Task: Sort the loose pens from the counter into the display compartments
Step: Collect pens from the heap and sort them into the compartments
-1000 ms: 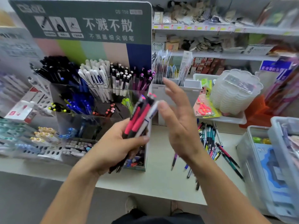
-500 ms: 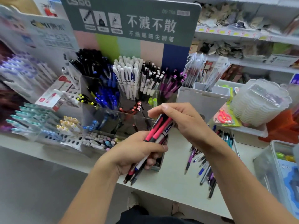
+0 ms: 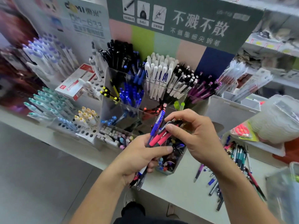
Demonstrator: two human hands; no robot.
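Left grip: our left hand (image 3: 137, 156) clutches a pen bundle (image 3: 157, 135) at frame centre.
Right grip: our right hand (image 3: 196, 135) pinches its tips.
Risk: pens slipping loose (thin pinch).
Remaining: loose pens (image 3: 234, 160), desk (image 3: 174, 188), lower right.

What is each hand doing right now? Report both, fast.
Left hand: closed, gripping a bundle of pens.
Right hand: closed, pinching the top of one pen in that bundle.

Pen bundle (image 3: 159, 136) lower ends hand-hidden.
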